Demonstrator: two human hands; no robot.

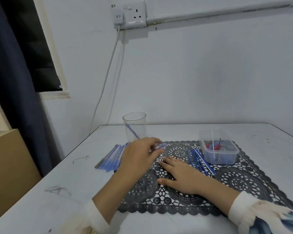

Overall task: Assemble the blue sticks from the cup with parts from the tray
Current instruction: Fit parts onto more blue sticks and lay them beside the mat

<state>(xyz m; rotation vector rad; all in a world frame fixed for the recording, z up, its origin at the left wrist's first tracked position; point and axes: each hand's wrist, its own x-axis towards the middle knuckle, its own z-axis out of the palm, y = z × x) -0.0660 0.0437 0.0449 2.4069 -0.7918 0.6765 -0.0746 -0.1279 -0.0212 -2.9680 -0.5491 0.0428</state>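
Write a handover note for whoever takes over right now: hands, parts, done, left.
Left hand pinches a blurred bluish pen barrel over the mat.
Right hand lies flat and empty on the black lace mat.
Clear cup holds one blue stick.
Pile of pens lies at the mat's left edge. Loose blue refills lie beside the plastic tray of blue and red parts.
Done: apparently the pile.
Left: the held barrel, the cup's stick, the loose refills.
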